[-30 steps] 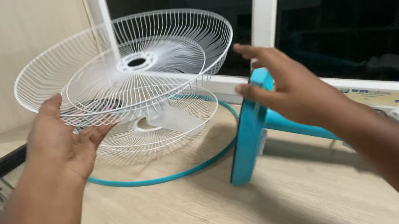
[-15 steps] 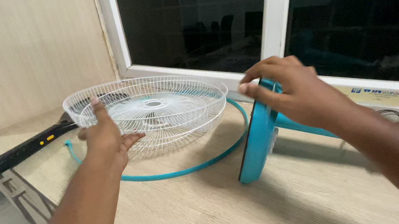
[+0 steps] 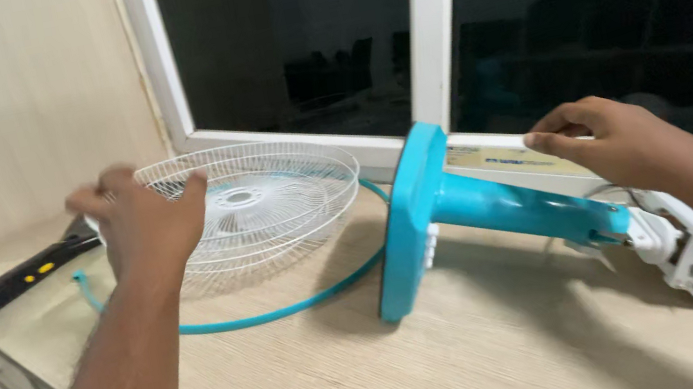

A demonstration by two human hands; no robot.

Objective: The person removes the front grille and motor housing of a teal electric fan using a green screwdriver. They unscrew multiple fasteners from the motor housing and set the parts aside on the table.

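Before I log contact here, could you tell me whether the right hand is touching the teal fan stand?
Apart. The head view shows the right hand hovering above the teal fan stand, with window frame visible between them.

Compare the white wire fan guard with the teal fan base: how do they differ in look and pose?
The white wire fan guard is an open mesh dish lying flat on the table; the teal fan base is a solid disc tipped on its edge. The left hand rests at the guard's rim; the base goes untouched. Both are round.
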